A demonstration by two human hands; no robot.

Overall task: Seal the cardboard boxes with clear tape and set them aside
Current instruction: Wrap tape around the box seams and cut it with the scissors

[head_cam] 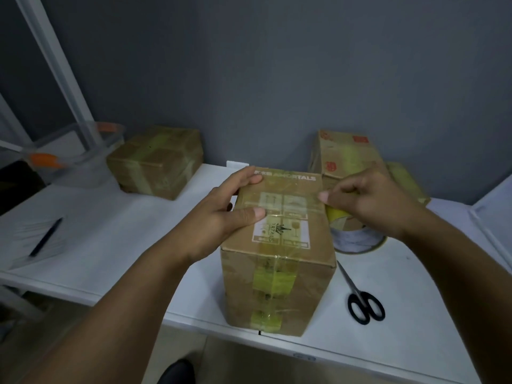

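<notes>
Surface: white matte table (116,223), smooth, with a seam at its near edge. Behind it, a flat grey-blue wall (277,79); dim light, picture soft. A pale slanted frame (55,65) runs down the wall at far left.

Landmark: the tall cardboard box (279,259), upright at the table's near edge, centre. Brown corrugated board, square-cornered, printed white handling label on its top face, white lettering along the far top edge. Glossy clear tape crosses the top and runs down the near face; it reads yellowish where layered.

Left hand (221,214): on the box's top left edge, thumb pressed flat on the top face, fingers curled over the far left corner, gripping the box.

Right hand (368,200): at the box's top right edge, fingers bunched together, pinching the tape strip (336,214) that leads off the top face down toward the roll.

Tape roll (360,239): just right of the box, on the table, round, pale core, partly hidden by the right hand.

Scissors (363,297): right of the box, nearer the table's front edge, black loop handles, blades closed.

Behind the box to the right: a second carton (343,153), red marks, taped. Far left of the box: a squat taped carton (158,162) beside a clear plastic tub (83,156) with orange clips. Further left: a dark pen (45,236) on white paper (25,245).
</notes>
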